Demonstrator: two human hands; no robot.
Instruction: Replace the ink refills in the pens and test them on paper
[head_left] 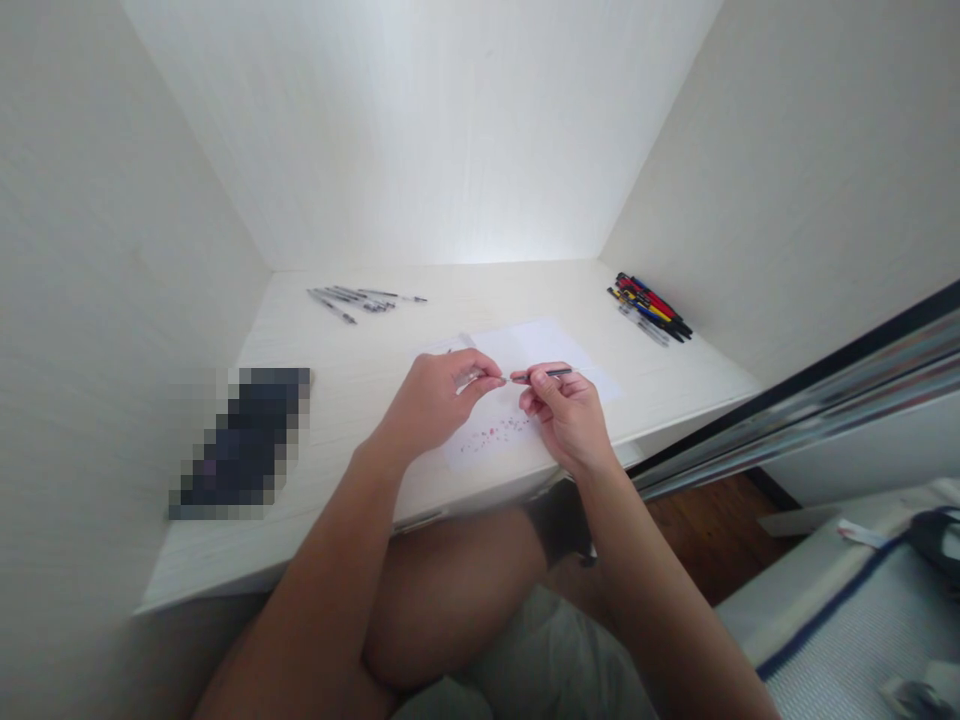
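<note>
My left hand [439, 395] is closed in a pinch on a clear pen part [471, 377] above a white sheet of paper [525, 350]. My right hand [566, 410] is closed round a dark pen barrel [551, 373] that points left toward the clear part. The two pieces meet tip to tip between my hands. Small red and dark scribbles [495, 433] mark the paper below my hands.
Several grey pens [360, 298] lie at the back left of the white desk [337, 400]. A pile of coloured pens [649, 305] lies at the back right. A blurred dark object [244, 440] rests at the left. White walls enclose the desk on three sides.
</note>
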